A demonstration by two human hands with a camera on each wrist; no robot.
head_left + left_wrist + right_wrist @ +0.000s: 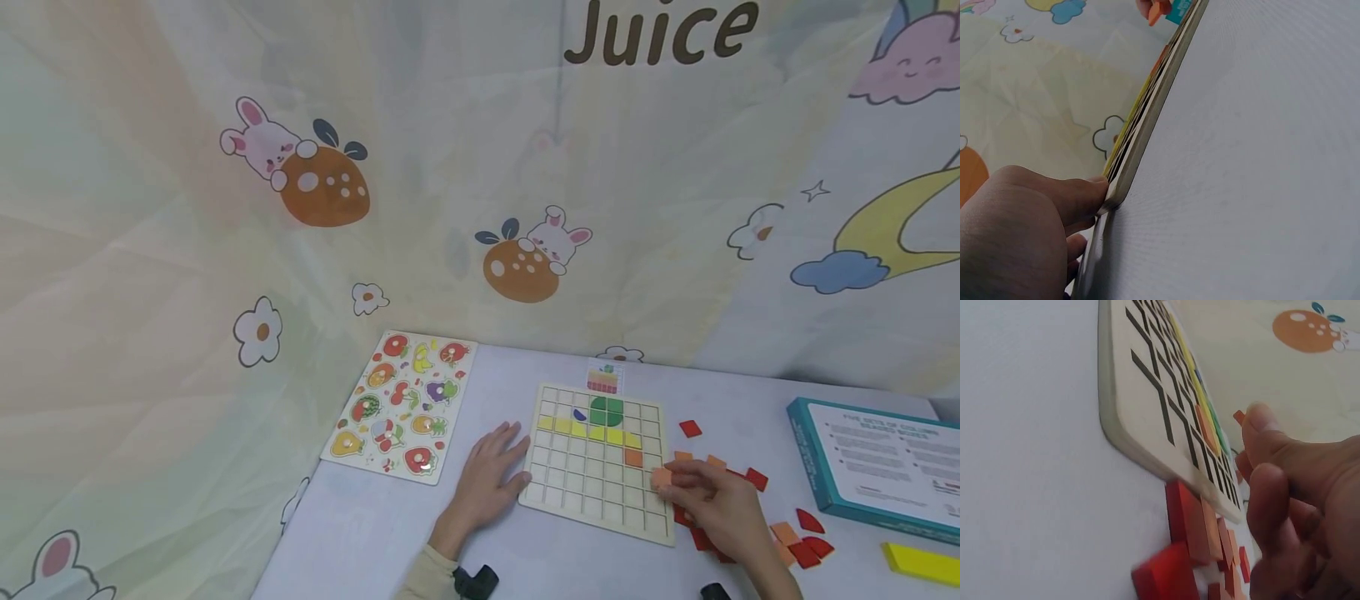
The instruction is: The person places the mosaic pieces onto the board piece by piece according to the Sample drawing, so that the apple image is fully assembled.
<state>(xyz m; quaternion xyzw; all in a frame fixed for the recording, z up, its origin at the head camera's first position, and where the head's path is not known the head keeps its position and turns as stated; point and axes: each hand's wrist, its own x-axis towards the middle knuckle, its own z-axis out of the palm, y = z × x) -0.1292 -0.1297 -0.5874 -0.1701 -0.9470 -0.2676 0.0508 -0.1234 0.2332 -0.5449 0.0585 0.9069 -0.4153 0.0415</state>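
Head view: square light-orange block [660, 477]

Orange tile [661, 477], cream gridded board [596, 463], teal-and-white box [892, 475]

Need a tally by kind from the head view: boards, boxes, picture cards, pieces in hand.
Boards: 2 (grid board, fruit board)
Boxes: 1 (teal box)
Picture cards: 1 (small card)
Pieces in hand: 1 (orange piece, right hand)
Total: 5
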